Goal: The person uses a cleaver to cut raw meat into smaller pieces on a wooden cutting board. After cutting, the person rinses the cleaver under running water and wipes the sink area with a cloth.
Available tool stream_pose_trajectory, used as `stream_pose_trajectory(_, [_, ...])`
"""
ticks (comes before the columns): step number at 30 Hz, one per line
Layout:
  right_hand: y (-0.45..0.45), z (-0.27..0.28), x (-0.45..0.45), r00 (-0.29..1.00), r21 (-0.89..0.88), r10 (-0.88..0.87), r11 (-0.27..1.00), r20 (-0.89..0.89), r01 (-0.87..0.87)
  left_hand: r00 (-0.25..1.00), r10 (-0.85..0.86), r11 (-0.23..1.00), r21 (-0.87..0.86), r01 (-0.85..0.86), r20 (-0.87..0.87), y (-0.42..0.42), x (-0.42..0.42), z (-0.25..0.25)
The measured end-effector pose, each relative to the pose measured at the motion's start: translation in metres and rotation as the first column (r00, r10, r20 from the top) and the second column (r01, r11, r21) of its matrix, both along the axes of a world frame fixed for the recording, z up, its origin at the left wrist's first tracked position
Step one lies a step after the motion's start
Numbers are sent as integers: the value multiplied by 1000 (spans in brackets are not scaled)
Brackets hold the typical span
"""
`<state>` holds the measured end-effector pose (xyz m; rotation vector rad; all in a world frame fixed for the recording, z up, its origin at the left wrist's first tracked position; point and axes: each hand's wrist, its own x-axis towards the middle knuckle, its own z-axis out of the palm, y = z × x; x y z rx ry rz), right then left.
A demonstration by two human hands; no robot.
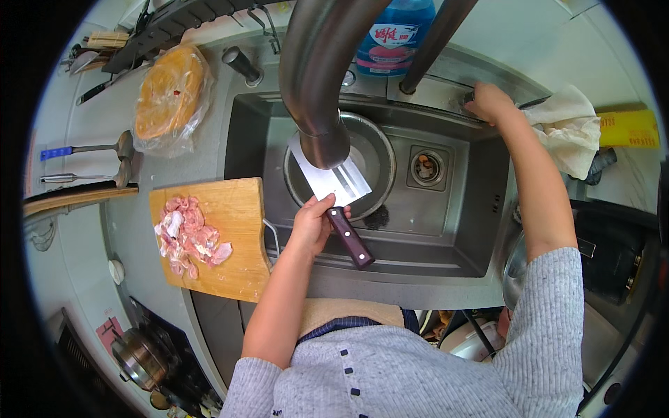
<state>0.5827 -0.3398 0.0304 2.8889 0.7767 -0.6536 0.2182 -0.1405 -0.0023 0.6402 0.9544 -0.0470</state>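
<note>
My left hand (312, 222) grips a cleaver where its blade (339, 183) meets the dark riveted handle (350, 237). The blade lies flat below the metal faucet spout (324, 141), which hides part of it. Beneath it, a round metal basin (388, 151) stands in the stainless steel sink (475, 198). Water seems to be in the basin. At the sink's back right rim, my right hand (491, 103) has its fingers around a small dark knob (469, 97), mostly covered by the fingers. Pieces of raw meat (191, 232) lie on a wooden cutting board (243, 224) to the left.
A blue detergent bottle (395, 42) stands behind the faucet. Food scraps sit in the drain strainer (427, 168). A white cloth (567, 130) hangs at the right. On the left counter lies a bagged orange-yellow item (170, 94); a metal pot (140, 358) is at the lower left.
</note>
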Motion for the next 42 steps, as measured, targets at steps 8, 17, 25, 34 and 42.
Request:
stream_pose_trajectory(8, [11, -8, -49, 916, -102, 109, 992, 387, -75, 994, -13, 999, 33, 9, 113, 6, 18, -19])
stream_pose_trajectory(17, [90, -11, -262, 935, 280, 320, 921, -151, -269, 985, 76, 997, 7, -78, 155, 12, 27, -51])
stream_pose_trajectory(25, [79, 1, -282, 529, 346, 8, 765, -849, 543, 953, 180, 891, 370, -264, 244, 21, 64, -41])
stream_pose_trajectory(34, [37, 48, -260, -303, -241, 129, 354, -944, 904, 916, -237, -53, 946, 321, -324, 40, 83, -49])
stream_pose_trajectory(42, [19, 11, -240, -438, -364, 266, 286, -859, 886, 696, -577, -163, 895, 414, -427, -1, 67, -22])
